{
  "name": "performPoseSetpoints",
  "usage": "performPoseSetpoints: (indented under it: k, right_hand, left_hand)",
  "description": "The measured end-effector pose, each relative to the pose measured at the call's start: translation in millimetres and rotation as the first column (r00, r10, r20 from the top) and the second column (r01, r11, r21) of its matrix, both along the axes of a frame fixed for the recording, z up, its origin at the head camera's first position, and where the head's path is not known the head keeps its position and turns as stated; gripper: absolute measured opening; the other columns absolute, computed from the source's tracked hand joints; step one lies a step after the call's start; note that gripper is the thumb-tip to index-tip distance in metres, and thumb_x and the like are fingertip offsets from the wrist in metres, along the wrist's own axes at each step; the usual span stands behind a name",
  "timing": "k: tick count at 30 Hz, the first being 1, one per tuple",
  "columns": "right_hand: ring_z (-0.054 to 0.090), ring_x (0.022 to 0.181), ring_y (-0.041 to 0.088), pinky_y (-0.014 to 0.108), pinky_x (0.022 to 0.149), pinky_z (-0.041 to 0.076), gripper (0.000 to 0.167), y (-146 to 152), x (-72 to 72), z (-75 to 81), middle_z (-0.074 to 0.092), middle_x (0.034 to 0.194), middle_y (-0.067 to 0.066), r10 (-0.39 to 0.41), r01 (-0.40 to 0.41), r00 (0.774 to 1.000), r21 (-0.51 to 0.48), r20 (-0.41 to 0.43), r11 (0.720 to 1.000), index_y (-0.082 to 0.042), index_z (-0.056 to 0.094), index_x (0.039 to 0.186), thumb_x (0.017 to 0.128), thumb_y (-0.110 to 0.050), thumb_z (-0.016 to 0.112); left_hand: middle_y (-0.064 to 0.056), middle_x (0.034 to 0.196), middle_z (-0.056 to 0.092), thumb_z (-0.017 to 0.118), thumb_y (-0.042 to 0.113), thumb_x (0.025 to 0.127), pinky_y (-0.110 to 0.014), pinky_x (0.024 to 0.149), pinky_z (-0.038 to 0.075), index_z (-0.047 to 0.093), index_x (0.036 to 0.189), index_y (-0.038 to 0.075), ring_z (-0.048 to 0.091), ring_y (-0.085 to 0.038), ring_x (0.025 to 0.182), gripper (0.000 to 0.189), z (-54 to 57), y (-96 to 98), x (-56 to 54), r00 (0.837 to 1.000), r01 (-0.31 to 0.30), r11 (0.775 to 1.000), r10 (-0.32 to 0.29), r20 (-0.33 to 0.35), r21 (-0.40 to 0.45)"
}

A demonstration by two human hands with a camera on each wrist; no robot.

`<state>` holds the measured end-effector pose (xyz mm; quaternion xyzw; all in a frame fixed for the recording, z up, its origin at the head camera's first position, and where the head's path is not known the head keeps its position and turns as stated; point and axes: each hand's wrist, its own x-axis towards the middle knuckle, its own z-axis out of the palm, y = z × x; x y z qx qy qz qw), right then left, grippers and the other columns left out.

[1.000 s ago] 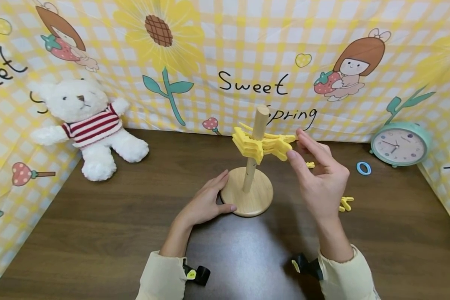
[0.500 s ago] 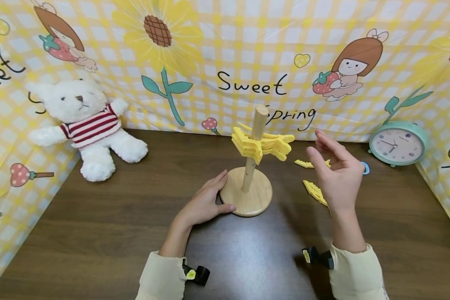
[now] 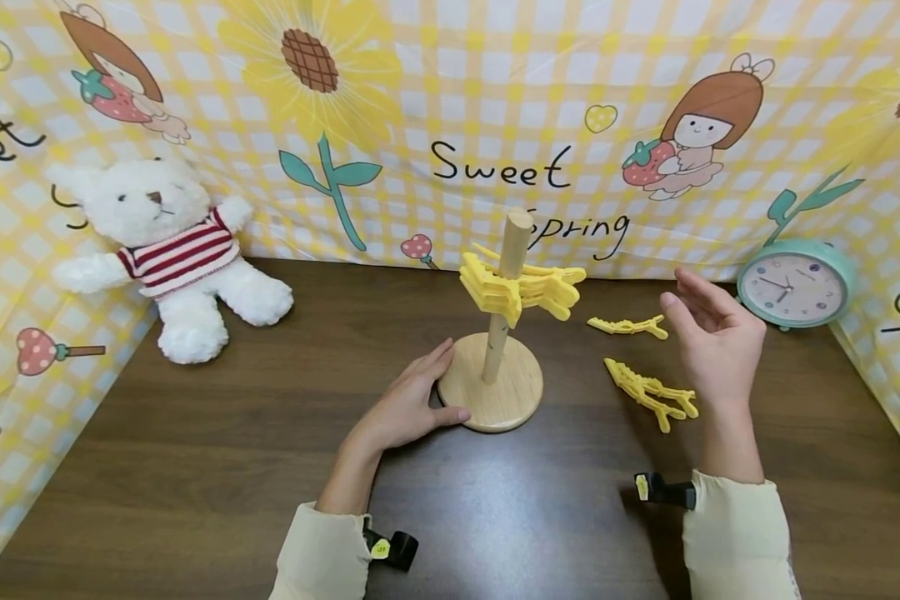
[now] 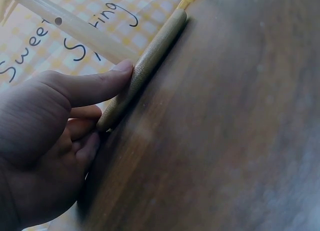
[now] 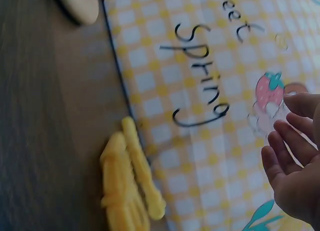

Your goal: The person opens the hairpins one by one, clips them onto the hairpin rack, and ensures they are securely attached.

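Observation:
A wooden stand with a round base (image 3: 521,392) and an upright post (image 3: 518,237) is in the middle of the head view. Thin yellow plastic pieces (image 3: 543,292), long and branching, surround the upper post. My left hand (image 3: 405,400) holds the base at its left edge; the left wrist view has the thumb (image 4: 102,86) on top and the fingers curled at the rim. Off to the right, my right hand (image 3: 720,342) is in the air with loosely bent fingers and nothing in its grasp. Between it and the stand lie a loose yellow piece (image 3: 627,327) and a pair of similar pieces (image 3: 648,392).
Behind the right hand stands a mint-green alarm clock (image 3: 795,283). A white teddy bear (image 3: 187,250) in a striped sweater sits at the back left. A yellow checked cloth (image 3: 487,75) backs the dark wooden table (image 3: 195,483).
My right hand has let go of a yellow piece on the post and moved away to the right. The loose pieces on the table came into view; the blue ring became hidden. My left hand stays put.

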<state>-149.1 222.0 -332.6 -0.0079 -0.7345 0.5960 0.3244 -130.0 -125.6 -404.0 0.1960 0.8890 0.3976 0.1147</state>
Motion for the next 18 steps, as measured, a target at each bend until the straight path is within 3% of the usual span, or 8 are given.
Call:
performPoseSetpoints:
  k: [6, 11, 18]
  right_hand:
    - [0.067, 0.098, 0.007, 0.015, 0.083, 0.05, 0.033, 15, -7.5, -14.0, 0.073, 0.117, 0.001, -0.013, 0.021, 0.982, -0.039, 0.187, 0.999, -0.003, 0.075, 0.12, 0.087, -0.002, 0.078]
    - [0.06, 0.123, 0.019, 0.017, 0.089, 0.05, 0.043, 26, -12.0, -26.2, 0.063, 0.137, 0.002, -0.031, 0.004, 0.916, 0.066, 0.4, 0.998, -0.01, 0.069, 0.134, 0.092, -0.016, 0.076]
    - [0.051, 0.134, 0.035, 0.024, 0.096, 0.05, 0.055, 36, -13.0, -40.5, 0.049, 0.151, 0.016, -0.008, -0.108, 0.863, 0.2, 0.506, 0.974, -0.002, 0.054, 0.146, 0.099, -0.028, 0.066]
  left_hand:
    - [-0.011, 0.167, 0.021, 0.082, 0.026, 0.088, -0.052, 0.119, 0.022, 0.03, 0.157, -0.003, 0.019, -0.032, 0.152, 0.091, 0.1, -0.2, -0.4, 1.0, 0.004, 1.0, -0.004, -0.01, -0.002]
    - [-0.012, 0.167, 0.021, 0.082, 0.025, 0.087, -0.052, 0.119, 0.022, 0.03, 0.157, -0.003, 0.02, -0.033, 0.152, 0.092, -0.9, -0.2, -1.0, 1.0, 0.004, 1.0, -0.004, -0.025, 0.001]
    - [-0.009, 0.167, 0.021, 0.082, 0.027, 0.088, -0.05, 0.12, 0.02, 0.029, 0.158, -0.001, 0.019, -0.029, 0.152, 0.093, -2.5, -0.5, -1.4, 1.0, -0.003, 1.0, 0.003, -0.009, 0.002]
